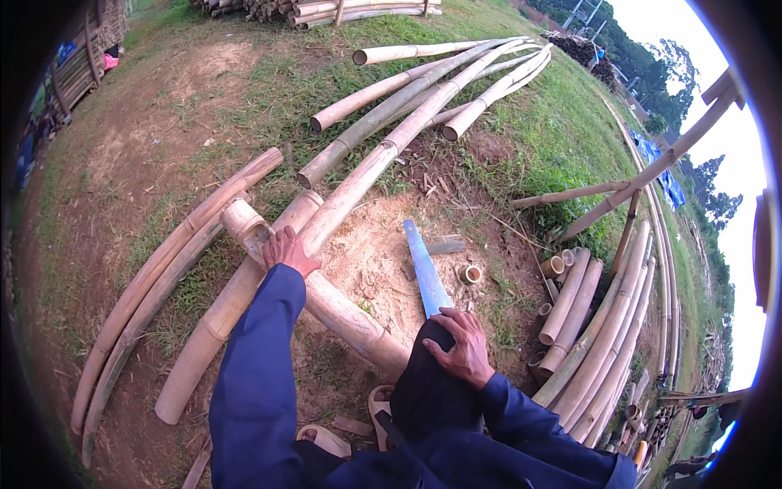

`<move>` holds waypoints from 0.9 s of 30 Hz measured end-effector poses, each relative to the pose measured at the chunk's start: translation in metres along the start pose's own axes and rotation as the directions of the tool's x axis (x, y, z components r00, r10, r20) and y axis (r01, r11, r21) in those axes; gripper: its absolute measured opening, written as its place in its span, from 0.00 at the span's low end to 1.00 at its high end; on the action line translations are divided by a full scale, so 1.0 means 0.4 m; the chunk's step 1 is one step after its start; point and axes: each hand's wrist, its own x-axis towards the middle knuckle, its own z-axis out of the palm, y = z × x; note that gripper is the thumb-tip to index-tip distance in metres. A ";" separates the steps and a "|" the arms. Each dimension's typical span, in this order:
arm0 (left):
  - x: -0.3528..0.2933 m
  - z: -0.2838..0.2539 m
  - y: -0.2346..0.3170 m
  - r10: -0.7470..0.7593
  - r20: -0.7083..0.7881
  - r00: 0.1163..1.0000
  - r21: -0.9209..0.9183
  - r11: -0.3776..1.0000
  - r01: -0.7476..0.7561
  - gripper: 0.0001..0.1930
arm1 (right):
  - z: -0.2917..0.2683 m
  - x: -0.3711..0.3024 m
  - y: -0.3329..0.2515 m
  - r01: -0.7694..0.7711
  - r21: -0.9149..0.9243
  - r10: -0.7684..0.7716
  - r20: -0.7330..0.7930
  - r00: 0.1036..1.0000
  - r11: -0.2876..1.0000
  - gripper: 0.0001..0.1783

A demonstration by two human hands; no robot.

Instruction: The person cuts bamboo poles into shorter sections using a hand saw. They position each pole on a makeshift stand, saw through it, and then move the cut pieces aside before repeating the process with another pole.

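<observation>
My left hand (289, 252) is closed over the near end of a long bamboo pole (383, 153), where it meets a thick bamboo crosspiece (350, 322). The hand covers part of the joint. Beside it, the crosspiece's upper end (243, 222) shows a hollowed cut. My right hand (463, 346) lies over my bent right knee, thumb spread apart from the fingers. Just past its fingertips is a handsaw (426, 270), its blade angled up and away. The saw's handle is hidden behind the knee and hand.
Pale sawdust (358, 244) covers the ground ahead, near a short bamboo ring (470, 275). Several long poles (489, 106) stretch away at the far side. Two curved poles (163, 293) lie left. More bamboo lengths (603, 350) are piled right, below a slanting wooden post (643, 179).
</observation>
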 end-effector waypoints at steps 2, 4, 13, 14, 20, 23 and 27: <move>0.020 -0.002 0.007 -0.029 0.067 0.997 0.028 0.999 0.027 0.46 | 0.004 0.003 0.000 -0.024 -0.004 0.024 -0.008 1.000 1.000 0.27; 0.039 0.001 0.008 -0.041 0.180 0.983 -0.003 0.999 0.042 0.45 | 0.004 0.014 -0.011 -0.018 -0.016 0.018 0.023 1.000 1.000 0.25; -0.127 -0.123 -0.018 0.056 0.218 0.974 -0.122 0.992 -0.030 0.41 | -0.010 0.022 -0.049 -0.016 -0.109 0.029 0.116 0.993 0.994 0.25; -0.172 -0.158 -0.068 0.048 0.209 0.977 -0.118 0.993 -0.024 0.40 | -0.010 0.027 -0.058 0.010 -0.121 0.003 0.100 0.995 0.993 0.25; -0.546 -0.191 -0.485 0.007 0.176 0.984 -0.103 0.995 0.012 0.40 | 0.001 0.007 -0.052 0.037 -0.148 -0.023 0.100 0.995 0.988 0.26; -0.830 -0.194 -0.715 -0.079 0.232 0.969 -0.085 0.991 0.101 0.38 | 0.003 0.009 -0.045 0.055 -0.127 -0.042 0.099 0.994 0.990 0.25; -1.190 -0.233 -0.916 -0.418 0.489 0.765 0.032 0.886 0.463 0.39 | -0.012 0.001 -0.020 0.069 -0.159 -0.054 0.094 0.994 0.985 0.24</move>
